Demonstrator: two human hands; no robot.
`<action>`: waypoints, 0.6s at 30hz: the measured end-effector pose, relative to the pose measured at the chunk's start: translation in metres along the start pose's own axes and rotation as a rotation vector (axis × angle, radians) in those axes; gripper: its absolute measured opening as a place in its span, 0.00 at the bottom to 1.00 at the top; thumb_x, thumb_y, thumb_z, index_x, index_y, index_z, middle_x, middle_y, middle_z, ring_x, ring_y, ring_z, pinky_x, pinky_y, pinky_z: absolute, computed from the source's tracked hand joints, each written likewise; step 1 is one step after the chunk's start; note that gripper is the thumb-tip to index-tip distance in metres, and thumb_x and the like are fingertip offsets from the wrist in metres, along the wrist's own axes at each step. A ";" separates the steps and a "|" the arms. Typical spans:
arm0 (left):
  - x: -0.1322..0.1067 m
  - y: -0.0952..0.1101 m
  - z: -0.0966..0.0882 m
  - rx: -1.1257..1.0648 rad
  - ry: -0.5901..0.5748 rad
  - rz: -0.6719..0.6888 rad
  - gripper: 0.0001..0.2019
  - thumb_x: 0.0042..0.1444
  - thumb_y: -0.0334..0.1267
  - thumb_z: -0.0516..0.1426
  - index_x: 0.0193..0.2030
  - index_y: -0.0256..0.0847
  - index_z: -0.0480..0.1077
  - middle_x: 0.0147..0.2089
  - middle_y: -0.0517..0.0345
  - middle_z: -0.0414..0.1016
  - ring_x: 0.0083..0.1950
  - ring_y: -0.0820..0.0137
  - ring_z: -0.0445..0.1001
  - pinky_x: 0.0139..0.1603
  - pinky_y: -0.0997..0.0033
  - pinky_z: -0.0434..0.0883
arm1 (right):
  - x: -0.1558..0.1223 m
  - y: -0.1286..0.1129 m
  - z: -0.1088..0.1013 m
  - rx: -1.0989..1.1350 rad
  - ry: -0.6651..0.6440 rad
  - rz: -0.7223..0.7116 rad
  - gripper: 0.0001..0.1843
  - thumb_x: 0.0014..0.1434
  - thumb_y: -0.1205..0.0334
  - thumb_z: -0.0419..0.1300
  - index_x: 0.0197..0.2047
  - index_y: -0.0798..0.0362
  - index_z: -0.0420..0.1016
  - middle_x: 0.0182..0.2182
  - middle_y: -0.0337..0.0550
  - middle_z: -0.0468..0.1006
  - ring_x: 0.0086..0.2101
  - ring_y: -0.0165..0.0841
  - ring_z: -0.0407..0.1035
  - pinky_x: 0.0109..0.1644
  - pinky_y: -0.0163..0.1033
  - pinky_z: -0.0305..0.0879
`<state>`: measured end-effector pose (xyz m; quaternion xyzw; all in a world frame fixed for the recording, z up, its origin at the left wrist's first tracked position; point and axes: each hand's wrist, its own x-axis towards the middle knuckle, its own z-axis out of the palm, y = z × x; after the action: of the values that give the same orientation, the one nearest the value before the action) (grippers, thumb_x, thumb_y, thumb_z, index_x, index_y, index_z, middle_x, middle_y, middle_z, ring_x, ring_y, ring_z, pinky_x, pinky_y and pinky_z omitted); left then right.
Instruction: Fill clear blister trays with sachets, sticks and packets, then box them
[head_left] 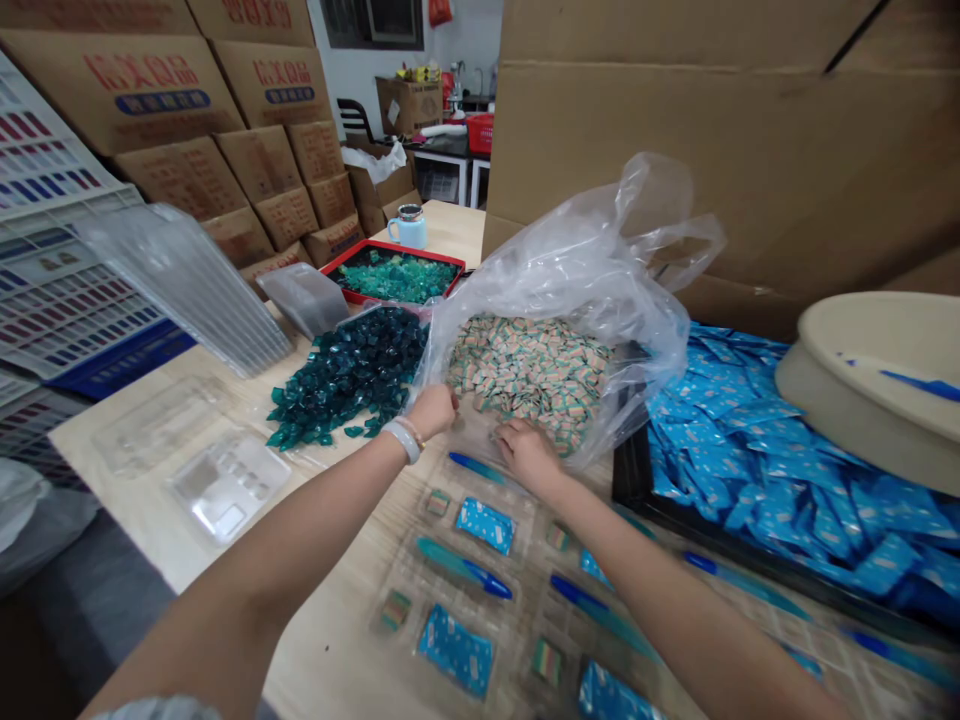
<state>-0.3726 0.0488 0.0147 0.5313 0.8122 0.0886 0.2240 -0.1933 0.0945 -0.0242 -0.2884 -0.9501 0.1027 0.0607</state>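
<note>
My left hand [433, 412] rests at the lower edge of a clear plastic bag [570, 270], its fingers curled against the plastic. My right hand [529, 455] lies at the near edge of a heap of small beige-and-green wrapped sachets [525, 365] inside the bag, with its fingertips down among them. Left of the bag lies a pile of dark teal wrapped sweets [349, 375]. Below both hands is a clear compartment tray [480, 610] holding blue packets [485, 525], small striped packets [439, 502] and blue-capped teal sticks [461, 565].
A black tray of blue sachets [772, 450] and a beige plastic basin [870, 390] stand to the right. A red tray of teal sweets [397, 275], a pale blue mug [409, 227], stacked cartons [270, 165] and a large cardboard sheet [720, 150] stand behind.
</note>
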 end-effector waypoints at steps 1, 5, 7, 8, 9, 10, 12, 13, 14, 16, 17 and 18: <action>-0.003 -0.001 0.002 0.004 0.014 -0.006 0.10 0.44 0.30 0.55 0.34 0.32 0.73 0.33 0.47 0.75 0.36 0.67 0.72 0.35 0.75 0.66 | 0.000 0.000 0.000 0.001 0.004 -0.001 0.13 0.57 0.66 0.49 0.39 0.55 0.74 0.37 0.49 0.73 0.38 0.36 0.65 0.44 0.37 0.58; -0.006 0.000 0.006 0.042 -0.001 0.009 0.10 0.46 0.30 0.53 0.34 0.29 0.73 0.34 0.45 0.74 0.37 0.67 0.72 0.37 0.76 0.65 | 0.000 0.000 -0.001 -0.001 0.012 -0.001 0.13 0.57 0.66 0.49 0.39 0.55 0.74 0.37 0.49 0.73 0.38 0.36 0.64 0.44 0.38 0.57; -0.005 0.000 0.006 0.069 -0.038 0.017 0.10 0.46 0.30 0.53 0.33 0.29 0.73 0.33 0.45 0.75 0.36 0.68 0.72 0.36 0.76 0.65 | -0.001 -0.001 -0.001 -0.004 0.001 0.006 0.13 0.57 0.65 0.49 0.38 0.55 0.74 0.37 0.49 0.73 0.39 0.36 0.64 0.45 0.38 0.57; -0.004 0.001 0.006 0.080 -0.053 0.016 0.10 0.45 0.30 0.53 0.33 0.29 0.73 0.32 0.46 0.75 0.35 0.68 0.71 0.36 0.75 0.65 | -0.001 -0.001 -0.002 -0.004 -0.008 0.009 0.13 0.57 0.65 0.48 0.38 0.55 0.74 0.37 0.49 0.73 0.39 0.36 0.64 0.45 0.37 0.57; -0.003 0.001 0.006 0.090 -0.062 0.012 0.10 0.45 0.31 0.54 0.33 0.29 0.73 0.32 0.46 0.75 0.35 0.68 0.71 0.36 0.75 0.66 | 0.000 -0.001 -0.002 -0.004 -0.015 0.010 0.13 0.57 0.65 0.48 0.38 0.55 0.74 0.37 0.49 0.73 0.39 0.36 0.64 0.45 0.37 0.57; -0.002 0.002 0.007 0.101 -0.071 0.009 0.10 0.44 0.31 0.54 0.33 0.29 0.73 0.32 0.46 0.75 0.35 0.68 0.71 0.36 0.75 0.66 | 0.000 -0.001 -0.002 -0.005 -0.020 0.010 0.13 0.57 0.65 0.48 0.38 0.56 0.74 0.37 0.49 0.73 0.39 0.36 0.64 0.44 0.37 0.57; -0.001 0.003 0.010 0.125 -0.085 0.006 0.10 0.44 0.31 0.54 0.33 0.29 0.73 0.33 0.45 0.75 0.36 0.67 0.72 0.37 0.74 0.66 | 0.000 -0.002 -0.002 -0.008 -0.020 0.011 0.13 0.57 0.65 0.48 0.38 0.56 0.73 0.38 0.49 0.73 0.39 0.36 0.64 0.44 0.37 0.57; -0.001 0.004 0.011 0.136 -0.090 0.005 0.10 0.45 0.32 0.55 0.33 0.29 0.73 0.33 0.45 0.75 0.36 0.67 0.72 0.37 0.74 0.66 | 0.000 -0.002 -0.002 -0.010 -0.019 0.010 0.13 0.57 0.65 0.48 0.38 0.56 0.73 0.38 0.50 0.73 0.39 0.36 0.64 0.44 0.37 0.57; 0.000 0.005 0.013 0.145 -0.093 0.002 0.10 0.45 0.32 0.55 0.34 0.30 0.73 0.33 0.44 0.75 0.37 0.66 0.72 0.37 0.74 0.66 | 0.000 -0.002 -0.001 -0.012 -0.018 0.011 0.14 0.57 0.65 0.48 0.38 0.56 0.73 0.38 0.50 0.73 0.39 0.37 0.64 0.44 0.38 0.57; 0.000 0.006 0.015 0.158 -0.097 -0.002 0.11 0.45 0.33 0.55 0.35 0.31 0.73 0.34 0.44 0.75 0.37 0.66 0.72 0.36 0.74 0.67 | 0.000 -0.002 -0.001 -0.007 -0.018 0.018 0.13 0.57 0.65 0.48 0.39 0.56 0.73 0.38 0.50 0.72 0.40 0.37 0.64 0.45 0.38 0.56; -0.001 0.007 0.016 0.162 -0.096 0.000 0.11 0.44 0.32 0.55 0.35 0.31 0.73 0.34 0.45 0.75 0.36 0.66 0.72 0.36 0.74 0.67 | 0.000 -0.002 -0.001 0.001 -0.018 0.022 0.13 0.57 0.65 0.48 0.39 0.56 0.73 0.38 0.50 0.72 0.40 0.37 0.64 0.45 0.38 0.56; -0.003 0.008 0.016 0.164 -0.092 0.006 0.12 0.44 0.32 0.55 0.36 0.32 0.73 0.34 0.46 0.75 0.36 0.66 0.72 0.35 0.74 0.67 | 0.000 -0.002 -0.001 0.012 -0.019 0.027 0.13 0.57 0.65 0.48 0.39 0.56 0.73 0.38 0.51 0.72 0.40 0.37 0.63 0.45 0.38 0.56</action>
<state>-0.3580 0.0482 0.0042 0.5539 0.8040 -0.0020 0.2164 -0.1943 0.0927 -0.0229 -0.2999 -0.9460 0.1118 0.0522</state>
